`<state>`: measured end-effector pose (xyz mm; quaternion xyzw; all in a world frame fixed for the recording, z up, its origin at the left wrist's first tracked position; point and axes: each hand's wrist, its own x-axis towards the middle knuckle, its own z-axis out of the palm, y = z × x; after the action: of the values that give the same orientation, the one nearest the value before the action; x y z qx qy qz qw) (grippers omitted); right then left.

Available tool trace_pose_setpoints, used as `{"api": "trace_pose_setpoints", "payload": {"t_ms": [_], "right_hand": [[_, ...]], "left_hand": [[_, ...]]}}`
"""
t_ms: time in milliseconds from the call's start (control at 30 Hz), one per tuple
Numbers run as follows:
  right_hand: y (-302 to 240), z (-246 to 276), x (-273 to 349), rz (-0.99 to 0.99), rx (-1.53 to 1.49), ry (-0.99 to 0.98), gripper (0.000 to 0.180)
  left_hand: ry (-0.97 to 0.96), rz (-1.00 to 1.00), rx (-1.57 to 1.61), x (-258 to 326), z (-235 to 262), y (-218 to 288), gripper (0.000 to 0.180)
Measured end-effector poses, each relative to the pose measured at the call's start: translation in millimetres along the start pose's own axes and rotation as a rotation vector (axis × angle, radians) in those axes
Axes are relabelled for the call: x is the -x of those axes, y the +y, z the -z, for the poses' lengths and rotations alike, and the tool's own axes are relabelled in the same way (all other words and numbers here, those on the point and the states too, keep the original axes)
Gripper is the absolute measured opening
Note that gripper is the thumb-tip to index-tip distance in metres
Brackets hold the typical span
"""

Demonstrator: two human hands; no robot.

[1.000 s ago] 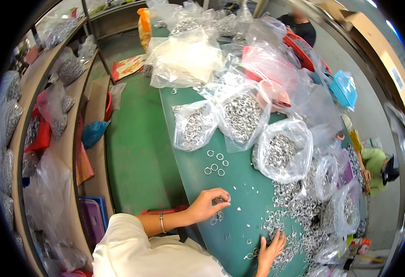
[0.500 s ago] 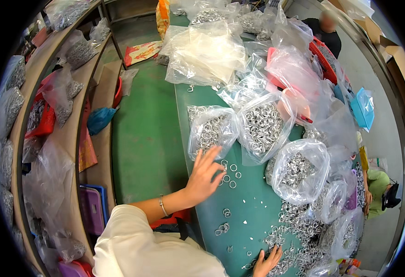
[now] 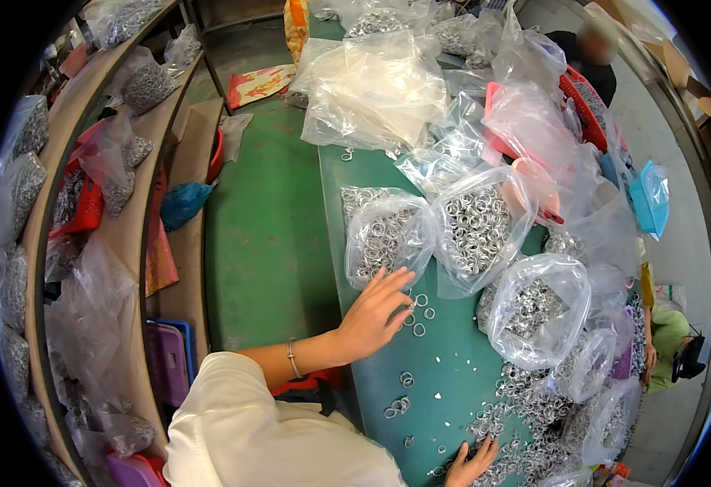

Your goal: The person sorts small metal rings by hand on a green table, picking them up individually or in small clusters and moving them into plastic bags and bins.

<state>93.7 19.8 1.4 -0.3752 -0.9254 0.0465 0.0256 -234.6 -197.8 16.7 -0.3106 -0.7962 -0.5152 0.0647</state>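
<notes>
Left hand point(image 3: 375, 312) flat, fingers spread, fingertips on loose rings point(image 3: 418, 312) just below the ring bag point(image 3: 384, 235) on the table point(image 3: 453, 365). Right hand point(image 3: 470, 464) spread on the ring pile point(image 3: 526, 406), well below the bag.

- Green table point(image 3: 453, 373) runs from top centre to lower right.
- Clear bags of metal rings point(image 3: 473, 227) crowd its upper and right parts.
- Loose rings point(image 3: 420, 312) lie scattered mid-frame and lower down.

Green floor point(image 3: 266, 235) at 9 o'clock of the table. Wooden shelves point(image 3: 88, 162) at far 9 o'clock, holding bagged metal parts. Blue bag point(image 3: 183, 203) on floor beside shelf. Empty clear bags point(image 3: 375, 89) heaped at 12 o'clock. Red basket point(image 3: 586, 101) at 1 o'clock.
</notes>
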Motion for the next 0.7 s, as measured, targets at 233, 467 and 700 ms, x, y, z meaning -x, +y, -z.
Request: {"api": "trace_pose_setpoints", "payload": {"t_ms": [233, 467, 700], "right_hand": [[-6, 3, -2, -0.006, 0.028, 0.012, 0.06], [-2, -4, -3, -0.009, 0.019, 0.039, 0.061], [18, -23, 0, -0.056, -0.07, -0.008, 0.062]], "left_hand": [[0.201, 0.076, 0.12, -8, 23, -17, 0.017], [-0.093, -0.055, -0.379, -34, 31, -46, 0.014], [-0.274, -0.179, -0.266, -21, 20, -34, 0.015]]}}
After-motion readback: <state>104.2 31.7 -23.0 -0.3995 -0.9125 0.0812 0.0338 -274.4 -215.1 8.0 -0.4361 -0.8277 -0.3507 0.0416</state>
